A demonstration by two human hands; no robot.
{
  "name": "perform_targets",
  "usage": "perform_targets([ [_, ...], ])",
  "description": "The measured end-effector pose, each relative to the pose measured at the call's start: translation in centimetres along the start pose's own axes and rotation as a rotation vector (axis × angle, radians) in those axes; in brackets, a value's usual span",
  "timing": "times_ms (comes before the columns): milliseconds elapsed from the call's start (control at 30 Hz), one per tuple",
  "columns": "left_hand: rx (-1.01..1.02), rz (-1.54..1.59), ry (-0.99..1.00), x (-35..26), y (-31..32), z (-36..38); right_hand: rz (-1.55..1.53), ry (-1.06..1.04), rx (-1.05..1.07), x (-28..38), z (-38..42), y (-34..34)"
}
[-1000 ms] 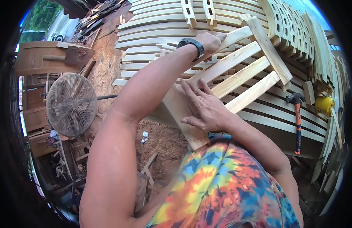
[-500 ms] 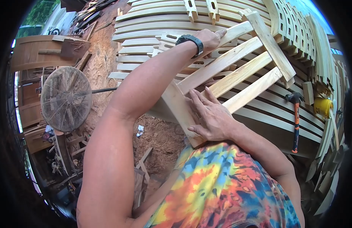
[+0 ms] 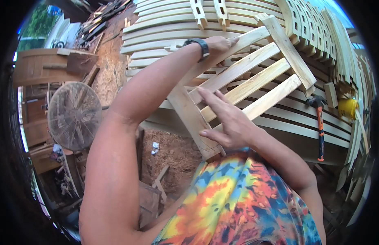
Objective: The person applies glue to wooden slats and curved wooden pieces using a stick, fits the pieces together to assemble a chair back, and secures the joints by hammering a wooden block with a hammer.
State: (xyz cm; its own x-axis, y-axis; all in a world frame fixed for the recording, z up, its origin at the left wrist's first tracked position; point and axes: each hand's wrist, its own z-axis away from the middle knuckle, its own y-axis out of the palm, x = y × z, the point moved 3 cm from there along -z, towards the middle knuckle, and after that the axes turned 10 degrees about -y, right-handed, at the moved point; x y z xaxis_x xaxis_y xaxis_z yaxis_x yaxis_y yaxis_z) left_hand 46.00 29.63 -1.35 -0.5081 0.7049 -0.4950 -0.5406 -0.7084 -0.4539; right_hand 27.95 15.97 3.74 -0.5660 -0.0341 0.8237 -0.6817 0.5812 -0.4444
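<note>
A slatted wooden frame (image 3: 259, 75) lies tilted across a stack of pale curved boards, its near rail (image 3: 189, 118) by my shirt. My left hand (image 3: 221, 45), a dark watch on its wrist, is wrapped over the frame's far-left side piece, with some fingers hidden beneath. Close over the near rail and the slat ends is my right hand (image 3: 230, 122), its fingers stretched out and the thumb spread to the rail's face. Dark pencil-like lines show near the rail's lower end.
A hammer (image 3: 319, 126) with an orange and black handle lies right of the frame, near a yellow container (image 3: 348, 108). Slotted curved pieces (image 3: 308, 28) stand in a row at upper right. On the left is a round fan (image 3: 75, 115), with wood panels (image 3: 34, 67) behind.
My right hand has lifted and turned a little, baring more of the near rail. The frame sits slightly further left in view, and my left hand keeps its hold.
</note>
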Motion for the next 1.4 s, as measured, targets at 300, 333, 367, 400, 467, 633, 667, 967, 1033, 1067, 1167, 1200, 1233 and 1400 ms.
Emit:
perform_targets([
  [300,0.119,-0.031,-0.019,0.0,-0.9,0.7,0.153,-0.059,0.145,-1.0,-2.0,2.5],
  [333,0.106,-0.017,-0.018,0.1,-0.7,1.1,0.064,0.007,0.167,-0.7,-1.8,1.8],
  [367,0.093,-0.001,-0.019,0.0,-0.6,1.4,-0.026,0.072,0.19,-0.4,-1.7,1.0],
  [400,0.1,0.032,-0.033,0.0,-0.6,1.0,-0.055,0.077,0.154,-0.2,-2.2,0.1],
  [467,0.133,0.071,-0.037,0.0,-0.8,0.2,0.028,-0.021,0.099,-1.6,-3.5,0.1],
  [633,0.17,0.145,-0.063,-0.1,-1.1,0.6,0.107,-0.139,-0.009,-3.6,-6.7,2.1],
  [667,0.22,0.147,-0.057,-0.3,-1.2,0.6,0.108,-0.15,-0.006,-3.6,-7.1,2.3],
  [967,0.223,-0.07,-0.053,-2.0,-1.6,2.7,0.032,-0.159,-0.074,-3.2,-7.4,3.0],
  [1033,0.233,-0.074,-0.076,-1.7,-1.4,2.8,-0.042,-0.121,-0.058,-3.1,-7.1,3.2],
  [1067,0.23,-0.054,-0.077,-1.7,-1.3,2.9,-0.041,-0.124,-0.055,-2.8,-6.9,3.4],
  [1167,0.195,-0.039,-0.035,-1.8,-1.1,4.0,0.051,-0.117,-0.046,-1.8,-6.6,3.4],
  [1200,0.212,-0.05,-0.014,-1.8,-1.1,4.0,0.029,-0.043,0.002,-1.8,-6.5,3.3],
  [1233,0.211,-0.049,-0.009,-1.8,-1.1,4.0,0.007,0.032,0.047,-1.8,-6.4,3.4],
  [1400,0.107,-0.059,-0.107,-1.6,-0.7,2.7,-0.158,0.044,-0.102,-1.2,-3.9,1.0],
])
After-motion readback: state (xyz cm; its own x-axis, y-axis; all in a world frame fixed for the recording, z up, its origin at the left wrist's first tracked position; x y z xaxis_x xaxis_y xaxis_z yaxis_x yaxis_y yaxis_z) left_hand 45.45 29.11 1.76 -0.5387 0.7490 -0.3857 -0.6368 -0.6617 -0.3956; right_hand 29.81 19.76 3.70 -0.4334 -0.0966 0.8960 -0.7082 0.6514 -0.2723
